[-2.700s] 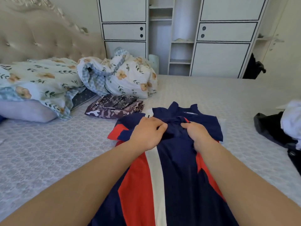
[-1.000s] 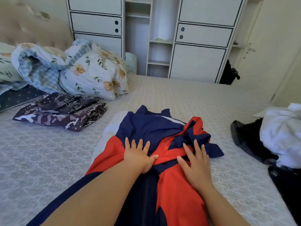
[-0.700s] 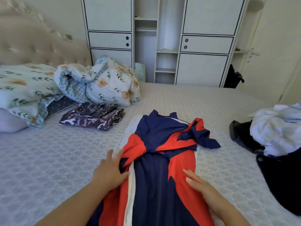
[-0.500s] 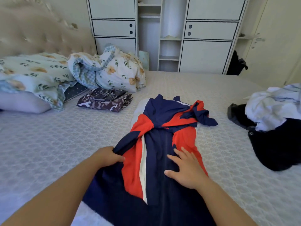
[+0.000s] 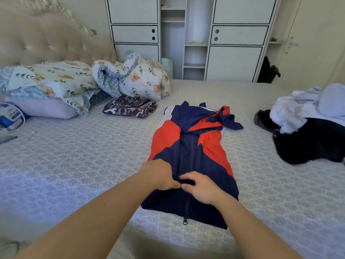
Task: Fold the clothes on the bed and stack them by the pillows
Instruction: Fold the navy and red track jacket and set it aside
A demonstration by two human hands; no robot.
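A navy and red zip jacket (image 5: pixel 190 152) lies lengthwise in the middle of the bed (image 5: pixel 78 165), with its collar end toward the wardrobe (image 5: pixel 237 40) and its hem toward the person. Both side panels are folded inward, so the garment forms a long narrow strip; one sleeve (image 5: pixel 228 119) is bunched at the far right corner and sticks out a little over the edge. The zipper runs down the middle, and its pull (image 5: pixel 184 221) hangs at the near hem.

Both hands meet at the zipper line, in the lower half of the jacket. The left hand (image 5: pixel 158 174) has its fingers curled down into the navy fabric, and the right hand (image 5: pixel 200 186) pinches a small fold of the same cloth between thumb and fingers — the two hands are almost touching.

Near the headboard (image 5: pixel 46 40), a folded patterned brown garment (image 5: pixel 130 108) lies just in front of a flowered pillow (image 5: pixel 143 79). To the left of it, a flowered quilt (image 5: pixel 50 81) rests on a pale lilac pillow (image 5: pixel 41 109). At the right edge of the bed there is a heap of unfolded clothes — white pieces (image 5: pixel 306 107) on top of black ones (image 5: pixel 308 144) — well apart from the jacket.
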